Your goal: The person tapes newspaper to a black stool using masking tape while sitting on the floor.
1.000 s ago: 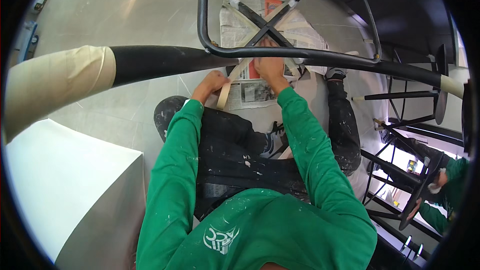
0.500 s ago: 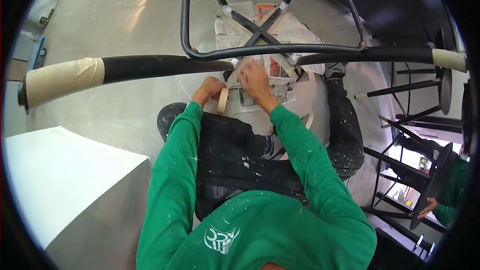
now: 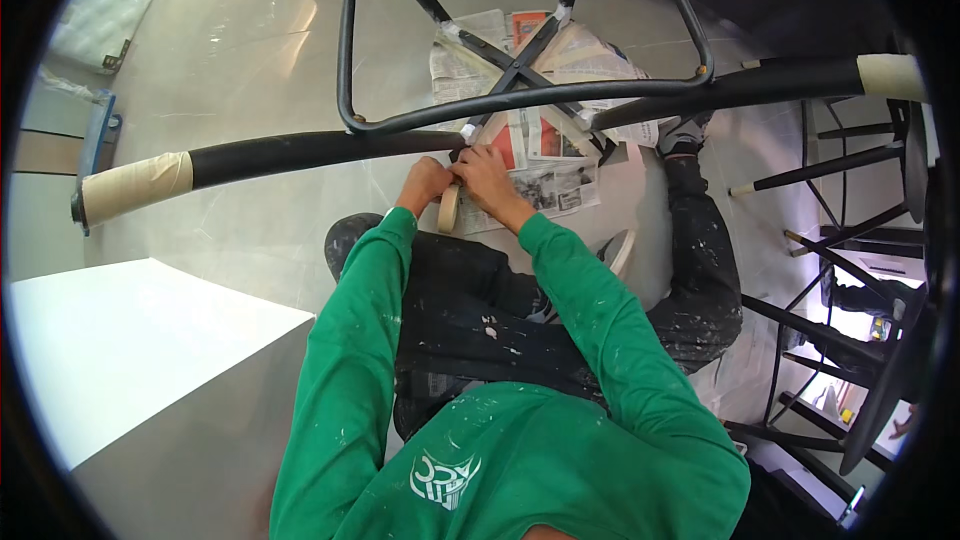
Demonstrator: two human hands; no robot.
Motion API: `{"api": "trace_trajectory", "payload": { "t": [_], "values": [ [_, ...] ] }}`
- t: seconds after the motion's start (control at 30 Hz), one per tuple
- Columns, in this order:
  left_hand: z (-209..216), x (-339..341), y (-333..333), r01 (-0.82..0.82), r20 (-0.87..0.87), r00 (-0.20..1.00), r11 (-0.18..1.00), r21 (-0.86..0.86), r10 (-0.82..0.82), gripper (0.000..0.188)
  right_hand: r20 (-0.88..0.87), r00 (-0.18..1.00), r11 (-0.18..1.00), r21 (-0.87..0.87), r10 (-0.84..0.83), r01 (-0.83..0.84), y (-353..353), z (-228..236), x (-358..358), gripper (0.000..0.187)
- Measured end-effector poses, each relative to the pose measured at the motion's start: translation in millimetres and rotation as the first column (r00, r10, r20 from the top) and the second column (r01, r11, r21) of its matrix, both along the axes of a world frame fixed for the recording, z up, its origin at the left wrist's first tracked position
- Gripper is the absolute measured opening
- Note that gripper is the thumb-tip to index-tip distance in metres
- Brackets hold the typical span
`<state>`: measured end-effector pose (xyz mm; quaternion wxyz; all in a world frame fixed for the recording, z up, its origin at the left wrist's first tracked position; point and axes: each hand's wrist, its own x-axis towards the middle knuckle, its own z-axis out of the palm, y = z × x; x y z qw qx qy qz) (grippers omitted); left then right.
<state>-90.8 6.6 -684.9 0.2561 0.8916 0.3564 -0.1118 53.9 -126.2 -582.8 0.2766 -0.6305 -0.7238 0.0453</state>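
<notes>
An upturned stool with a black metal frame (image 3: pixel 520 100) stands before me, its crossed bars over sheets of newspaper (image 3: pixel 560 185). Pale masking tape lines the crossed bars. My left hand (image 3: pixel 426 183) is closed at the roll of masking tape (image 3: pixel 449 210), which hangs on edge below its fingers. Close beside it, my right hand (image 3: pixel 487 180) has its fingers pinched together at the tape near the roll, by the base of the left stool leg (image 3: pixel 320 148). The exact fingertip contact is partly hidden.
Wrapped ends of the stool legs reach far left (image 3: pixel 140 187) and right (image 3: pixel 890 77). A white box-like surface (image 3: pixel 180 350) stands at the left. More black stools (image 3: pixel 850 230) crowd the right side. My bent legs (image 3: pixel 695 270) flank the newspaper.
My right hand has come down and left from the newspaper edge to beside my left hand and the roll. The view has shifted slightly; the co-worker at the right is mostly out of sight.
</notes>
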Motion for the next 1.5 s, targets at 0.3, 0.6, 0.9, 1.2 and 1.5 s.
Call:
{"api": "trace_trajectory", "payload": {
  "t": [0.3, 0.6, 0.9, 1.2, 1.5],
  "values": [
    [41, 0, -25, -0.512, 0.117, 0.754, 0.69, -0.511, 0.646, 0.018, 0.16, 0.987, 0.992, -0.119, -0.014, 0.034, 6, -2, -1, 0.017],
    [43, -1, -33, -0.484, -0.137, 0.549, 0.18, -0.856, 0.824, 0.016, 0.191, 0.982, 1.0, -0.01, 0.002, 0.0, 2, -8, 3, 0.016],
    [-141, -46, -23, -0.018, 0.62, 0.704, 0.882, -0.471, 0.345, 0.014, 0.075, 0.997, 0.998, -0.049, 0.035, -0.032, 3, -6, 4, 0.008],
    [-57, -56, -37, -0.302, -0.019, 0.953, 0.948, -0.096, 0.302, 0.019, 0.076, 0.997, 1.0, -0.01, 0.02, -0.019, 1, -10, 3, 0.01],
    [73, -50, -38, -0.657, 0.297, 0.651, 0.714, -0.241, 0.699, 0.024, 0.206, 0.969, 0.99, 0.014, -0.139, 0.14, -2, -11, -21, 0.035]
  ]
}}
